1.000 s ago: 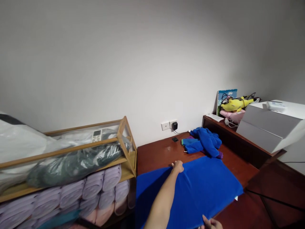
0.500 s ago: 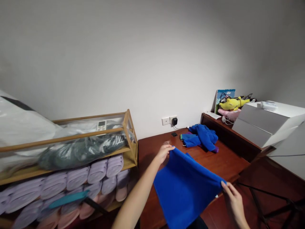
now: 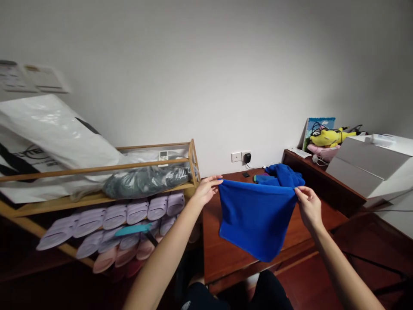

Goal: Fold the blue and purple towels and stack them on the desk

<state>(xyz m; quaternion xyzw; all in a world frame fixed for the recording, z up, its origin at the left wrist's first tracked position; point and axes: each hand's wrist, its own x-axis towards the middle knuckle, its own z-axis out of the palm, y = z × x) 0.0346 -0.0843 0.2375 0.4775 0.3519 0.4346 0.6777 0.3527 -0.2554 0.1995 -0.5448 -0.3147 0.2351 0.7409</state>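
Observation:
A bright blue towel (image 3: 256, 217) hangs in the air above the dark red wooden table (image 3: 226, 254), stretched between both hands. My left hand (image 3: 207, 190) pinches its upper left corner. My right hand (image 3: 308, 206) pinches its upper right corner. The cloth droops to a point below. Behind it, a heap of more blue cloths (image 3: 282, 175) lies on the table near the wall.
A wooden rack (image 3: 135, 165) on the left holds bagged items, a remote and rows of lilac and pink slippers (image 3: 129, 217). White boxes (image 3: 371, 165), a yellow plush toy (image 3: 329, 137) and cables sit on a raised shelf at right. A wall socket (image 3: 241, 156) has a plug in it.
The towel lay flat on the table a second ago; both hands have lifted it by two corners so it now hangs in the air. The view has shifted upward and left.

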